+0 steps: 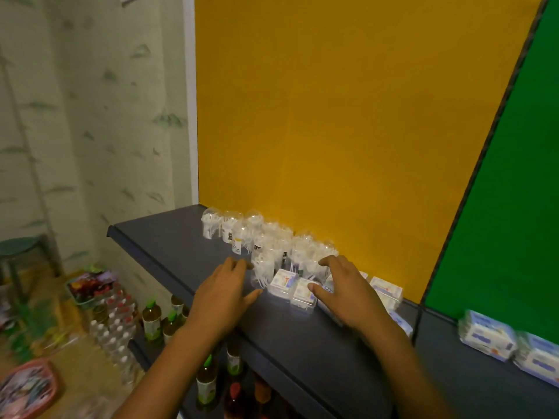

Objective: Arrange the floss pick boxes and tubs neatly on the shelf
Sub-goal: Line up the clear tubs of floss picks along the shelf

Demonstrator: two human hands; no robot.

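A dark grey shelf [169,237] is running along a yellow back panel [348,116], with a green panel [514,176] to the right. Your left hand [222,300] is hovering palm-down with its grip open, fingers spread beside the clear, dome-topped tubs [266,243]. Your right hand [348,288] is likewise arching open over the flat clear plastic boxes [292,287], thumb touching one lid. The tubs are clustering against the back panel; the boxes are lying in front and to their right. Bare shelf is stretching left toward the front lip. Soft white packs [487,335] are sitting well apart on the right.
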